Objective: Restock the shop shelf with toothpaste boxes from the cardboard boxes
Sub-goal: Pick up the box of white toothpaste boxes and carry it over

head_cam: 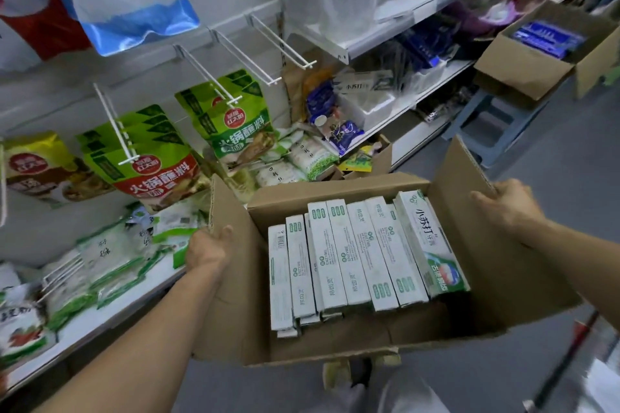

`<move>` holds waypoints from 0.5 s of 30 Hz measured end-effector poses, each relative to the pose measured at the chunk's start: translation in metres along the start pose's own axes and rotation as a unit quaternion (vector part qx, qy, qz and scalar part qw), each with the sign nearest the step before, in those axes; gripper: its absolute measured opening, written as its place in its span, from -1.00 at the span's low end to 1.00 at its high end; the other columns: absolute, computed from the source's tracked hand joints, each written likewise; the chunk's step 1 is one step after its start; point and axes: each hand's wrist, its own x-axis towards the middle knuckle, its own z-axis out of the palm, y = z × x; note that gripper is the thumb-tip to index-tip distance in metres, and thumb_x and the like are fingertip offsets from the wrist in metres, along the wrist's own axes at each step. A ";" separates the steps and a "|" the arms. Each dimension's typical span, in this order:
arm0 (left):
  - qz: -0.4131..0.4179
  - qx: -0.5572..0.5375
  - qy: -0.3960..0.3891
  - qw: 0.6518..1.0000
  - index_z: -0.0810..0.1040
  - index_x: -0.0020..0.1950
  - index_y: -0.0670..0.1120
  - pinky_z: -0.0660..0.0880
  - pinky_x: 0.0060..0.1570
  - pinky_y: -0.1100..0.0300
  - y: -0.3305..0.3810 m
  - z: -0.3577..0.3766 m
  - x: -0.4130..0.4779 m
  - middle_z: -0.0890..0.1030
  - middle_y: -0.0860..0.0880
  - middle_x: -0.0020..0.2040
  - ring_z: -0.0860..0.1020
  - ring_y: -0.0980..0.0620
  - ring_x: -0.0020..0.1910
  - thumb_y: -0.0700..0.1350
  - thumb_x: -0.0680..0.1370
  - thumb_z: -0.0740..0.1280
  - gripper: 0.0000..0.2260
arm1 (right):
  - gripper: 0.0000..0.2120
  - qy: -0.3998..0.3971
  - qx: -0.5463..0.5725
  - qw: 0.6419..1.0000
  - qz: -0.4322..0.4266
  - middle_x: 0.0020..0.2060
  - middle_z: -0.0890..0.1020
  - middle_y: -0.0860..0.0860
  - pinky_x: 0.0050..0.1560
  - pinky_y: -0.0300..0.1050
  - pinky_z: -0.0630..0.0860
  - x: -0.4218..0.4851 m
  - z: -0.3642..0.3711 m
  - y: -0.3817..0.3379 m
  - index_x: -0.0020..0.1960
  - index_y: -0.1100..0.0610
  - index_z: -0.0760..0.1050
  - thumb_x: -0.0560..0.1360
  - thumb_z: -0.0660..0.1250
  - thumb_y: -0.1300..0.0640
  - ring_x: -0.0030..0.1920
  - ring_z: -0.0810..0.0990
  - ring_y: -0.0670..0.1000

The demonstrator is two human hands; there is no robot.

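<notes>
Two hands, left hand (208,250) and right hand (508,204), grip the cardboard box (235,295) flaps.

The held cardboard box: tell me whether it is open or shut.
Open: the cardboard box has its flaps spread, each gripped by a hand, and toothpaste boxes show inside.

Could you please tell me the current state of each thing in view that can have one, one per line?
Cardboard box: flaps open, held up by both side flaps.
Toothpaste boxes: sealed, packed side by side inside the box.
Left hand: gripping the left flap.
Right hand: gripping the right flap.
Second cardboard box: open, resting on a blue stool.
Peg hooks: upper ones bare.
</notes>
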 end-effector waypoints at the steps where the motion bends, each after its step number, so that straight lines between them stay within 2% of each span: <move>1: -0.003 -0.001 0.004 1.000 0.55 0.17 -0.25 0.51 0.09 -0.01 0.002 0.002 0.000 0.60 -0.27 0.14 0.56 -0.26 0.11 0.10 0.54 0.34 -0.57 | -0.82 -0.001 -0.002 1.000 -0.006 -0.21 0.64 0.11 -0.09 0.10 0.61 0.004 0.000 -0.001 -0.08 0.12 0.56 0.54 0.29 0.01 -0.23 0.63 0.13; 6: -0.011 0.008 0.016 1.000 0.51 0.23 -0.29 0.45 0.08 0.02 0.013 0.016 -0.002 0.56 -0.28 0.22 0.52 -0.28 0.19 0.06 0.57 0.32 -0.56 | -0.85 -0.021 0.002 0.999 -0.026 -0.24 0.65 0.08 -0.12 0.13 0.63 0.034 -0.006 -0.002 -0.15 0.06 0.55 0.54 0.29 0.04 -0.25 0.65 0.12; 10: -0.029 -0.008 0.027 0.999 0.51 0.20 -0.29 0.47 0.07 -0.01 0.031 0.029 -0.001 0.57 -0.30 0.18 0.53 -0.28 0.15 0.06 0.57 0.31 -0.57 | -0.82 -0.038 -0.002 0.998 -0.052 -0.27 0.65 0.06 -0.13 0.13 0.63 0.069 -0.014 -0.004 -0.22 0.03 0.53 0.54 0.29 0.06 -0.27 0.65 0.10; 15: -0.071 -0.035 0.059 0.995 0.51 0.18 -0.33 0.37 -0.13 0.10 0.054 0.054 -0.011 0.57 -0.30 0.12 0.55 -0.28 0.09 0.02 0.58 0.31 -0.59 | -0.81 -0.067 -0.014 0.994 -0.085 -0.27 0.66 0.07 -0.11 0.14 0.62 0.140 -0.019 -0.011 -0.18 0.08 0.57 0.53 0.29 0.03 -0.25 0.65 0.11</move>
